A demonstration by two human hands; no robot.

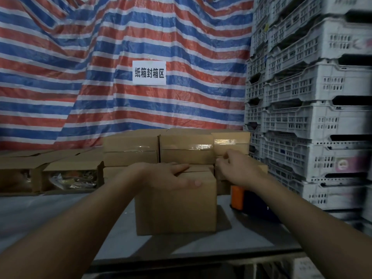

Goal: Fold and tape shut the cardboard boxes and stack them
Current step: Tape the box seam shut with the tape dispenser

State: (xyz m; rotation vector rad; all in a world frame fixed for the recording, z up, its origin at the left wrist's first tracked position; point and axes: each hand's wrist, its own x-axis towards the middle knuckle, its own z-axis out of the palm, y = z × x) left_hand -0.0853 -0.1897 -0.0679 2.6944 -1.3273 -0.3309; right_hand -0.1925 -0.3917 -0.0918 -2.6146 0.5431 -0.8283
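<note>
While taped boxes [186, 147] sit stacked behind, I press my left hand [171, 176] flat, fingers straight, on the untaped box [175, 206]; right hand [235, 168] fingers unclear; open boxes [70, 176] remain.

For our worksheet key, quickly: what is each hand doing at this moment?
Left hand: open, lying flat on the top of the front cardboard box.
Right hand: fingers curled; whether they pinch anything cannot be told.

Left grip [173, 178] flat, fingers straight; right grip [233, 168] loosely curled.

Striped red, white and blue tarpaulin [80, 67], white paper sign [149, 73], stacked grey plastic crates [314, 97]
</note>
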